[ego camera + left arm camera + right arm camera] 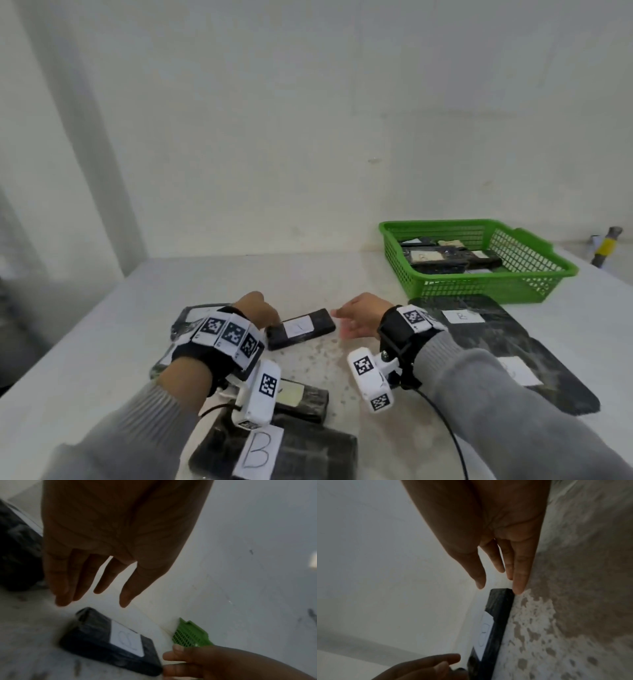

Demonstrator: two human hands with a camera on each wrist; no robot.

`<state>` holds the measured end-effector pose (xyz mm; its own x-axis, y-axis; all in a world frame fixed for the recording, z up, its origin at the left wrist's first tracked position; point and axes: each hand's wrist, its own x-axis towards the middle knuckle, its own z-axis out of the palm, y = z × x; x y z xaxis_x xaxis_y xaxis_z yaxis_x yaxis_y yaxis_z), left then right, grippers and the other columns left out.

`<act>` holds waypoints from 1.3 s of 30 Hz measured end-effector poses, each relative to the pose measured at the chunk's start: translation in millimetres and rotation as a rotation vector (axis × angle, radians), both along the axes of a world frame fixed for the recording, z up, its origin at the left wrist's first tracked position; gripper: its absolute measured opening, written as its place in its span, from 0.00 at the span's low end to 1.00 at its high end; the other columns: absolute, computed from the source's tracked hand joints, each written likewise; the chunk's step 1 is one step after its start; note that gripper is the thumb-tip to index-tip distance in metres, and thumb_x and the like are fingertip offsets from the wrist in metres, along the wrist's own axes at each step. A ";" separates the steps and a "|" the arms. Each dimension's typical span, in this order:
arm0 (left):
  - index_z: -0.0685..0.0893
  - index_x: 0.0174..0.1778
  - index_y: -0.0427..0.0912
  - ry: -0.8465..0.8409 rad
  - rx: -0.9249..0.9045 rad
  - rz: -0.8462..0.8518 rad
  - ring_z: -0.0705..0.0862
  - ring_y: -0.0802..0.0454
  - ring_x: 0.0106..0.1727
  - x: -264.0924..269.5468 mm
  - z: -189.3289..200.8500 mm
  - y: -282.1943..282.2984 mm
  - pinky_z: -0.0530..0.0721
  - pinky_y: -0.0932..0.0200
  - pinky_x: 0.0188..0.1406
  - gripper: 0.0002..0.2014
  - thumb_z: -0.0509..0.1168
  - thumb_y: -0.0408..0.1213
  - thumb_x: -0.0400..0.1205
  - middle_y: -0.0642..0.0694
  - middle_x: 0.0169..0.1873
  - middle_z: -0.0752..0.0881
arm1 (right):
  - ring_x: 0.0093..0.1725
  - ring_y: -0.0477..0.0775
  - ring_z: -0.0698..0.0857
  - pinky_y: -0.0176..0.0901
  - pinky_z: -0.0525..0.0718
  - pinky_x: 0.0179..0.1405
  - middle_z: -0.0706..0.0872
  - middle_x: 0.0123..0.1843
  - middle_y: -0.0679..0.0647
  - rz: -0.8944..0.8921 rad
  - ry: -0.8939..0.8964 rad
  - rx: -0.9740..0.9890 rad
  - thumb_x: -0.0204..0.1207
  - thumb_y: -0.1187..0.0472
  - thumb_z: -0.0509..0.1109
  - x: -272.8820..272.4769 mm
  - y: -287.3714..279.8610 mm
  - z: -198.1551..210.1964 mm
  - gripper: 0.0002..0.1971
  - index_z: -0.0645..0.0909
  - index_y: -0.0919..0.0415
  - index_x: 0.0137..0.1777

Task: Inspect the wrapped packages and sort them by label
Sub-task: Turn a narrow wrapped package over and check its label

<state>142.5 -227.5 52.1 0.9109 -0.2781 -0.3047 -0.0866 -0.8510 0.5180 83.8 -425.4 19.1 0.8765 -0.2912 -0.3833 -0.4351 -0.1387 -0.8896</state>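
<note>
Black-wrapped package (300, 328) label blurred, unreadable; left hand (255, 308) fingers hidden.

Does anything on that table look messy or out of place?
Yes. The table is blotched with grey patches around the small package, like worn paint or a stain. The flat package on the right looks dusty or scuffed too.

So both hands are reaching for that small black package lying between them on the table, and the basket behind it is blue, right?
Not quite: the basket is green, as the head view shows. The rest holds: both hands, left and right, reach for the small black package on the table.
</note>
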 end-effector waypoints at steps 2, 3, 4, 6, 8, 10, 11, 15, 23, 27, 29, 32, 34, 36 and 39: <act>0.76 0.71 0.28 0.017 0.061 0.031 0.81 0.37 0.71 4.5 -6.1 1.1 0.80 0.49 0.67 0.22 0.67 0.37 0.85 0.32 0.69 0.81 | 0.30 0.54 0.80 0.48 0.85 0.42 0.78 0.33 0.60 -0.043 0.007 -0.023 0.79 0.67 0.74 10.5 0.6 -11.4 0.09 0.78 0.70 0.43; 0.75 0.71 0.29 0.025 0.079 0.037 0.81 0.38 0.71 9.0 -9.9 0.0 0.80 0.49 0.68 0.22 0.68 0.37 0.85 0.33 0.69 0.82 | 0.30 0.53 0.79 0.47 0.83 0.41 0.77 0.32 0.59 -0.047 0.007 -0.031 0.78 0.67 0.74 14.4 0.9 -16.8 0.10 0.77 0.68 0.39; 0.76 0.71 0.29 0.038 0.079 0.045 0.82 0.38 0.71 12.3 -12.0 -1.7 0.81 0.49 0.69 0.22 0.68 0.37 0.85 0.33 0.69 0.82 | 0.29 0.52 0.78 0.45 0.82 0.40 0.77 0.32 0.59 -0.043 0.002 -0.037 0.78 0.67 0.75 18.2 0.7 -21.5 0.11 0.77 0.66 0.36; 0.77 0.69 0.28 0.056 0.064 0.039 0.83 0.37 0.69 17.1 -13.5 -4.8 0.82 0.47 0.69 0.21 0.70 0.35 0.83 0.33 0.68 0.83 | 0.28 0.52 0.79 0.41 0.85 0.33 0.81 0.33 0.59 -0.046 -0.025 -0.032 0.77 0.67 0.76 21.2 1.7 -27.9 0.11 0.79 0.66 0.36; 0.77 0.69 0.27 0.039 0.069 0.033 0.82 0.37 0.70 18.8 -12.1 -6.0 0.81 0.46 0.69 0.23 0.71 0.36 0.82 0.33 0.67 0.83 | 0.26 0.51 0.81 0.40 0.86 0.27 0.83 0.34 0.61 -0.054 -0.057 -0.019 0.75 0.68 0.77 21.4 1.4 -29.9 0.09 0.82 0.67 0.36; 0.81 0.64 0.29 -0.017 0.046 0.037 0.84 0.36 0.68 18.8 -6.3 -5.1 0.82 0.47 0.65 0.19 0.72 0.36 0.81 0.33 0.60 0.86 | 0.24 0.52 0.81 0.41 0.87 0.29 0.83 0.32 0.62 -0.073 -0.098 0.016 0.74 0.71 0.77 18.8 0.0 -28.6 0.09 0.83 0.68 0.34; 0.83 0.58 0.29 -0.034 0.017 0.041 0.85 0.36 0.65 20.0 -4.3 -4.0 0.84 0.47 0.62 0.15 0.74 0.34 0.79 0.34 0.54 0.87 | 0.25 0.52 0.81 0.40 0.88 0.29 0.84 0.31 0.62 -0.086 -0.121 0.048 0.74 0.72 0.77 16.2 -1.0 -26.6 0.09 0.83 0.68 0.34; 0.89 0.50 0.27 -0.136 -0.191 0.127 0.88 0.39 0.54 18.0 5.2 3.1 0.87 0.48 0.57 0.12 0.77 0.30 0.74 0.36 0.47 0.90 | 0.31 0.53 0.83 0.36 0.87 0.29 0.85 0.36 0.61 -0.122 -0.214 0.293 0.76 0.74 0.75 -4.4 0.1 -11.3 0.05 0.82 0.69 0.40; 0.89 0.40 0.34 -0.005 -0.966 0.199 0.72 0.52 0.29 -43.4 24.0 34.3 0.73 0.68 0.24 0.04 0.74 0.21 0.75 0.42 0.28 0.80 | 0.31 0.46 0.89 0.34 0.89 0.35 0.91 0.38 0.57 -0.121 -0.406 0.602 0.79 0.74 0.69 -67.1 15.3 20.5 0.05 0.85 0.67 0.50; 0.87 0.46 0.38 0.156 -1.214 0.185 0.84 0.50 0.37 -75.3 32.9 45.4 0.85 0.59 0.40 0.01 0.71 0.29 0.81 0.44 0.35 0.87 | 0.33 0.46 0.88 0.34 0.89 0.37 0.92 0.41 0.55 -0.077 -0.490 0.643 0.79 0.73 0.68 -94.8 33.6 37.9 0.08 0.85 0.64 0.52; 0.87 0.47 0.35 0.157 -1.293 0.161 0.89 0.47 0.42 -92.3 32.0 47.5 0.90 0.55 0.39 0.02 0.68 0.28 0.82 0.41 0.39 0.89 | 0.34 0.47 0.88 0.35 0.88 0.36 0.92 0.42 0.56 -0.060 -0.525 0.636 0.78 0.73 0.69 -106.8 44.8 42.1 0.08 0.85 0.63 0.53; 0.88 0.47 0.33 0.041 -1.362 0.163 0.91 0.50 0.39 -111.6 26.0 49.8 0.90 0.59 0.34 0.06 0.67 0.23 0.81 0.40 0.38 0.90 | 0.35 0.48 0.88 0.36 0.88 0.35 0.91 0.45 0.58 -0.037 -0.546 0.611 0.78 0.68 0.70 -121.9 59.4 45.7 0.08 0.85 0.61 0.56; 0.89 0.48 0.33 -0.011 -1.380 0.157 0.91 0.50 0.38 -119.1 24.7 52.0 0.91 0.59 0.35 0.06 0.67 0.22 0.80 0.40 0.38 0.92 | 0.38 0.51 0.90 0.39 0.88 0.34 0.91 0.48 0.58 -0.006 -0.533 0.579 0.74 0.60 0.72 -127.9 66.1 48.0 0.13 0.84 0.60 0.58; 0.89 0.50 0.34 -0.036 -1.385 0.139 0.91 0.50 0.39 -123.6 28.1 53.9 0.91 0.60 0.35 0.07 0.68 0.22 0.79 0.40 0.39 0.93 | 0.41 0.54 0.91 0.40 0.89 0.33 0.91 0.48 0.58 0.010 -0.533 0.570 0.71 0.54 0.72 -129.7 70.7 51.4 0.19 0.82 0.61 0.60; 0.86 0.58 0.38 -0.031 -1.419 0.115 0.92 0.50 0.39 -125.5 35.9 58.8 0.87 0.63 0.30 0.14 0.70 0.24 0.77 0.39 0.45 0.94 | 0.38 0.51 0.91 0.37 0.89 0.33 0.92 0.44 0.58 -0.008 -0.573 0.624 0.76 0.60 0.70 -127.4 76.3 55.8 0.14 0.82 0.66 0.59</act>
